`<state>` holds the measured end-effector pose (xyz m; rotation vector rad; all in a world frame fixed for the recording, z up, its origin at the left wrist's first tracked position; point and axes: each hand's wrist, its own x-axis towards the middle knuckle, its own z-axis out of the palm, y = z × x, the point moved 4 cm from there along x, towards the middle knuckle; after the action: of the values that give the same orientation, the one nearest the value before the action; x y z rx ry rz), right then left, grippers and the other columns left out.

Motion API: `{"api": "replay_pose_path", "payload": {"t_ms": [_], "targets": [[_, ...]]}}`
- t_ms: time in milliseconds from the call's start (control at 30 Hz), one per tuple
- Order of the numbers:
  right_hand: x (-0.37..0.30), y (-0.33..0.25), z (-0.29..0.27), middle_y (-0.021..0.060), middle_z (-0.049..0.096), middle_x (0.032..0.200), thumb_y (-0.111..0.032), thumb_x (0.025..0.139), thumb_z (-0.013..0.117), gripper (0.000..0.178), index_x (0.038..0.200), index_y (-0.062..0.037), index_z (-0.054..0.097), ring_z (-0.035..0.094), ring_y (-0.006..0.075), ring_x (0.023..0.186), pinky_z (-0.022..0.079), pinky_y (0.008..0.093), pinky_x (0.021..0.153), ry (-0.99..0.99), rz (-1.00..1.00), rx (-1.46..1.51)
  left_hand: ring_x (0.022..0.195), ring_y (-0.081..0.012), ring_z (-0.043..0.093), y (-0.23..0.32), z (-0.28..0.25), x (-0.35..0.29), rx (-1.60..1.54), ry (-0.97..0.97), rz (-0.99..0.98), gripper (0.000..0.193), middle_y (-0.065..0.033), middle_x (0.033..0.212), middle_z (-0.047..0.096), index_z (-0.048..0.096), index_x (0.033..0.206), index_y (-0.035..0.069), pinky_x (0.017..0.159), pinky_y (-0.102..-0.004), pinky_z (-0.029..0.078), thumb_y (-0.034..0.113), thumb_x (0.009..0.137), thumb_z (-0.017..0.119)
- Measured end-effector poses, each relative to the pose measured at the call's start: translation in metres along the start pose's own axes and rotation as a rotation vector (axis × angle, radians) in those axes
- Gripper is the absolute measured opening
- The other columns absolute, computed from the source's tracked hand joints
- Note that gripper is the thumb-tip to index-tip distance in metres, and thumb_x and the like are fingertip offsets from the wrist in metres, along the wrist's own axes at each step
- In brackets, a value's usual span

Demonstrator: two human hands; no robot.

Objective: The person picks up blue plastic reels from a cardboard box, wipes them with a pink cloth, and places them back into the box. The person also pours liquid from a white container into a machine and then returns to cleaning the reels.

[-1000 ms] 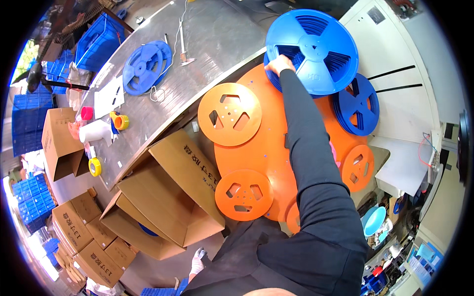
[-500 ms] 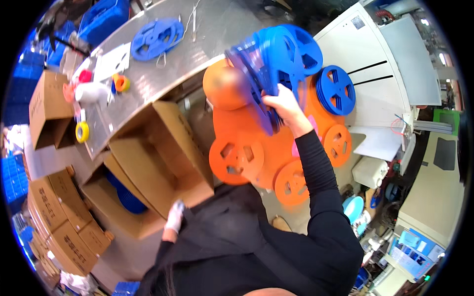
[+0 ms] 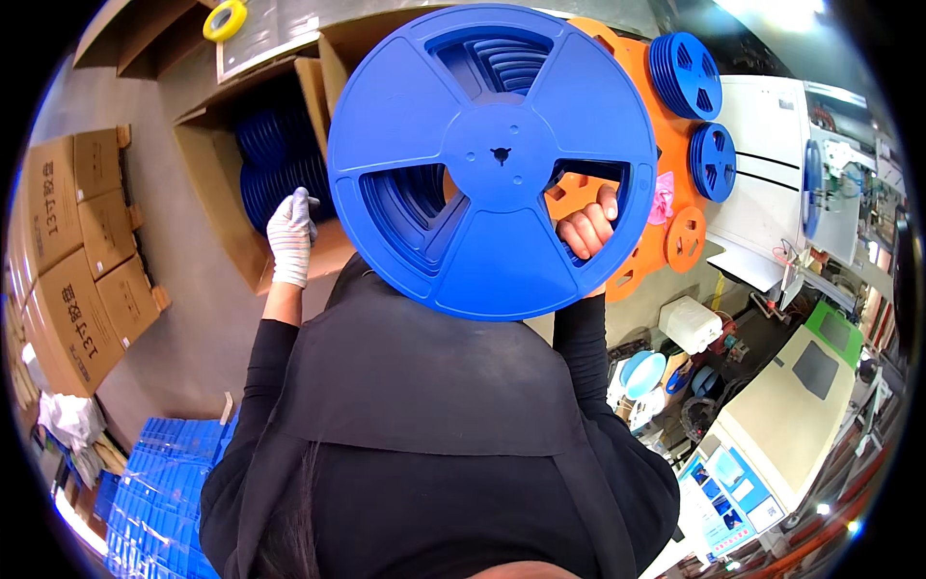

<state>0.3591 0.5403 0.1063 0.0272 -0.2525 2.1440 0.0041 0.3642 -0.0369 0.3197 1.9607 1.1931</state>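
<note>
From where I stand, the big blue reel stack [image 3: 487, 179] is held up before the person's chest, screening much of the orange desk [image 3: 673, 145] and part of the open carton [image 3: 207, 169]. The right hand [image 3: 588, 230] has its grip clamped on the stack, fingers curled in the front reel's lower-right window. The gloved left hand [image 3: 291, 236] is bent beside the carton, in front of the dark blue reels [image 3: 280, 169] inside; I can't tell whether its grip is spread or pressed together.

Past the stack are two smaller blue stacks [image 3: 685, 75], a pink item [image 3: 662, 198] and an orange reel [image 3: 685, 239]. Closed cartons [image 3: 68, 212] stand off to the left; a yellow tape roll [image 3: 225, 19] sits at the top edge.

The right palm is behind the rim, and I can't count the held reels. The pink item is too small to make out, and the far left dissolves into glare.
</note>
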Motion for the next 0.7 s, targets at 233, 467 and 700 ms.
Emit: {"api": "replay_pose_path", "payload": {"t_ms": [233,467,700], "targets": [[-0.027,0.043,0.016,-0.0036,0.041,0.062,-0.032,0.087,0.069,0.037,0.097,-0.0064,0.044,0.041,0.0060,0.049,0.039,0.0227,0.050,0.045,0.005,-0.034,0.051,-0.0019,0.039,0.077,-0.041,-0.026,-0.169,0.233,0.318,0.027,0.0048,0.062,0.051,0.067,0.102,0.004,0.049,-0.0188,0.031,0.026,0.099,0.052],[-0.061,0.058,0.034,-0.0028,0.040,0.063,-0.033,0.084,0.070,0.039,0.095,-0.0077,0.042,0.041,0.0079,0.051,0.039,0.0252,0.051,0.117,-0.002,-0.072,0.134,-0.0320,0.039,0.142,0.008,-0.045,0.499,0.164,1.048,0.046,-0.0174,0.141,0.046,0.045,0.139,0.006,0.110,-0.0418,0.031,0.028,0.098,0.049],[-0.104,0.052,0.041,-0.0026,0.039,0.064,-0.032,0.086,0.066,0.036,0.095,-0.0086,0.041,0.039,0.0090,0.052,0.038,0.0269,0.052,0.138,-0.062,-0.089,0.144,-0.0348,0.015,0.147,0.089,-0.073,0.717,0.011,1.109,0.065,-0.0146,0.156,0.020,0.026,0.150,0.016,0.117,-0.0436,0.008,0.047,0.095,0.039]]}}
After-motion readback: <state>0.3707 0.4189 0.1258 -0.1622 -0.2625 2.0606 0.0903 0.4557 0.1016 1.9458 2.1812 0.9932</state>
